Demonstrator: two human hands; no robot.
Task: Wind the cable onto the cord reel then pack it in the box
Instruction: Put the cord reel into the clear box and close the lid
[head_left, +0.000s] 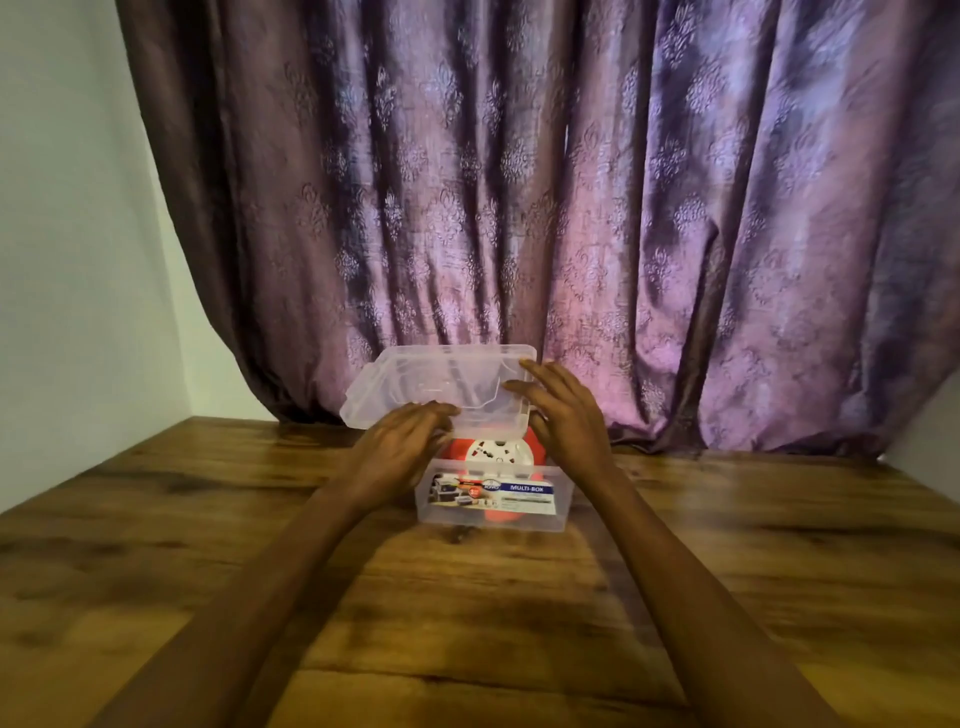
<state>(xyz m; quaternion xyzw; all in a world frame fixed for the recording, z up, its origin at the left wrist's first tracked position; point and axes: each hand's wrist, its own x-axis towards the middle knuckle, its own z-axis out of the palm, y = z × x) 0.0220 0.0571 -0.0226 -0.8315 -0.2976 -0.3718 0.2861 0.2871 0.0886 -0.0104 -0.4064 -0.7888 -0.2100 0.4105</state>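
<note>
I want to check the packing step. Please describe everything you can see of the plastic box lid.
The lid is clear, slightly cloudy plastic, rectangular with rounded corners and a raised rim. It is not closed: it is tilted up over the box, its near edge lifted, with a gap through which the red and white cord reel shows. The left hand rests its fingers on the lid's near left edge, and the right hand touches its right end with straight fingers. Behind it hangs the curtain.

Head-height view, forward-down, close over table (156, 519).
</note>
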